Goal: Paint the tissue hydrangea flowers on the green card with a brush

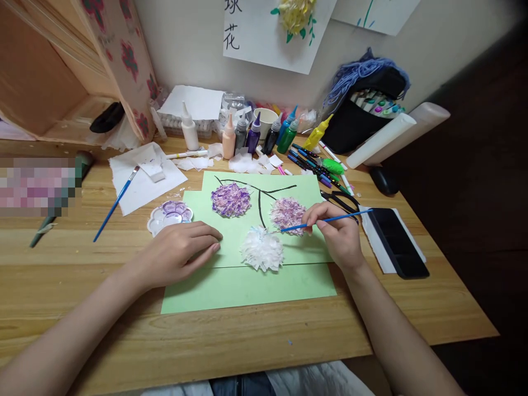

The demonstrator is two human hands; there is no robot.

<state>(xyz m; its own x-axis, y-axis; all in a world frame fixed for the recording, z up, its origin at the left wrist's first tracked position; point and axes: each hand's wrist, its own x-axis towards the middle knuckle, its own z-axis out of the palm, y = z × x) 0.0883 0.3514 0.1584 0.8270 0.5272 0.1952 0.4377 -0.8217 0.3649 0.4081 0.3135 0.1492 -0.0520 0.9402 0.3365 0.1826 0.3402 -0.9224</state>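
The grip of the right hand (pixel 341 237) is pinched around a slim blue paintbrush (pixel 347 215), its tip at the upper right edge of a white ruffled paper flower (pixel 263 252). That flower lies on green paper (pixel 247 289) on the wooden counter (pixel 206 346), below a dark purple flower (pixel 231 200) and a paler purple flower (pixel 285 212), near the ends of black painted stems. The left hand (pixel 183 250) rests on the paper's left part, its fingers loosely extended, and partly covers the lower edge of a flower-shaped palette (pixel 155 221). The right hand's fingers overlap the paler flower's right edge. Just beyond this hand lie black scissors (pixel 351 204), their blades reaching toward the green paper, and a phone (pixel 398 242) on white paper. Behind the green paper, paint bottles stand in a crowded row, from a white bottle (pixel 190 133) to a tilted yellow bottle (pixel 317 133), with paper scraps (pixel 246 163) and scattered pens (pixel 304 164) in front. Left of the palette, another blue brush (pixel 114 204) leans across a white sheet (pixel 155 192).
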